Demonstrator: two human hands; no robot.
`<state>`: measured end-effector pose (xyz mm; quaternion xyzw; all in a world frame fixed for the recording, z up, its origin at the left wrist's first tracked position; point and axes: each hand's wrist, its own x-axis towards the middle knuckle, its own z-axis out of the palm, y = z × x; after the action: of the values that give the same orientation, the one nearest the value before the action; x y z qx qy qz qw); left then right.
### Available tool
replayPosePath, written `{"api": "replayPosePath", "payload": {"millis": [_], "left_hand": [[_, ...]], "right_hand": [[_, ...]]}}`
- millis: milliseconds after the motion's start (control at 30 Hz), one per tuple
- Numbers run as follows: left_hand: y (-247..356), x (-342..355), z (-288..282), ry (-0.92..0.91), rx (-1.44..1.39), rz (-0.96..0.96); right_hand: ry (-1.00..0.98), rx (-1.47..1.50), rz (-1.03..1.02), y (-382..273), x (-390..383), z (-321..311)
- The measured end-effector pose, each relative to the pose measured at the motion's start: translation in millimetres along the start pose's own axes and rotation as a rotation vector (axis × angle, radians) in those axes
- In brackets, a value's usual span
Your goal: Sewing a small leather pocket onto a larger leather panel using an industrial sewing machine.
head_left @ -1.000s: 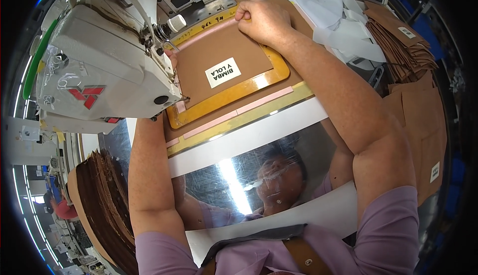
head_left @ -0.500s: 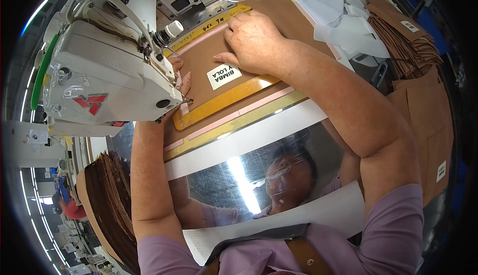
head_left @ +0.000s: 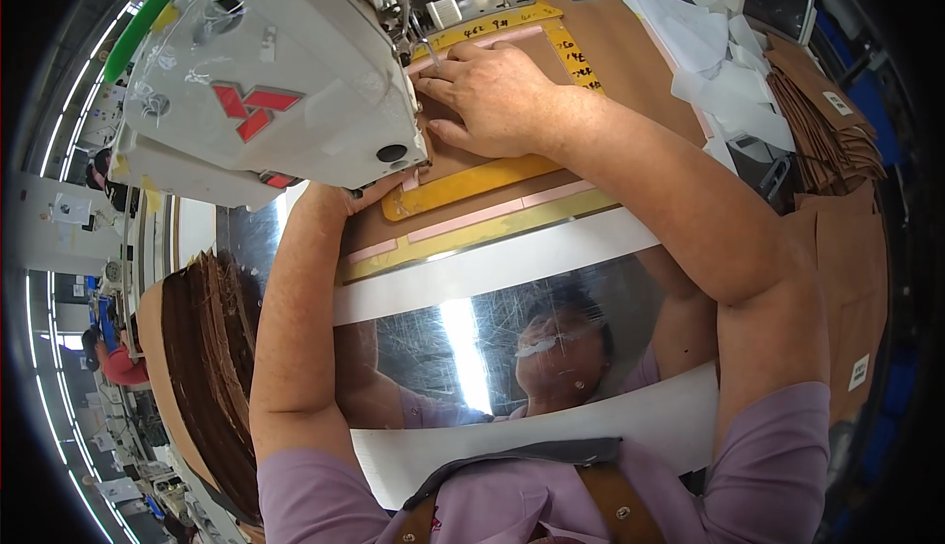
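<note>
My right hand [head_left: 492, 96] lies flat, fingers spread, pressing the brown piece [head_left: 463, 155] in its yellow template [head_left: 472, 182] beside the needle [head_left: 425, 40]. My left hand [head_left: 349, 194] is mostly hidden under the sewing machine [head_left: 266, 81], so I cannot tell its grip. The piece looks placed, the sewing not visibly begun.

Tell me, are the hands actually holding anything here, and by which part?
Nothing is gripped. The right hand presses flat on the brown fabric piece in the yellow template frame, beside the needle. The left hand is mostly hidden under the sewing machine.

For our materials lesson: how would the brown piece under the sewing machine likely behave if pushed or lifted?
The brown piece lies flat under the right hand, so it probably bends rather than stays stiff. The yellow frame around it looks rigid and likely guides it. Thin like the stacked pieces, it seems light.
</note>
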<state>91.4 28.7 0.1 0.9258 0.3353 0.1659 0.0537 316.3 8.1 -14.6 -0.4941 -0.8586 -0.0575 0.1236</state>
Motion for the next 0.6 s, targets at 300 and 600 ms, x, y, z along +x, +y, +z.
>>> {"api": "replayPosePath", "payload": {"millis": [300, 600], "left_hand": [[-32, -35, 22, 0.100, -0.377, -0.060], [16, -70, 0, -0.022, -0.363, -0.121]], "right_hand": [[-0.026, -0.133, 0.052, -23, 10, -3], [-0.023, -0.113, 0.060, -19, 9, 1]]}}
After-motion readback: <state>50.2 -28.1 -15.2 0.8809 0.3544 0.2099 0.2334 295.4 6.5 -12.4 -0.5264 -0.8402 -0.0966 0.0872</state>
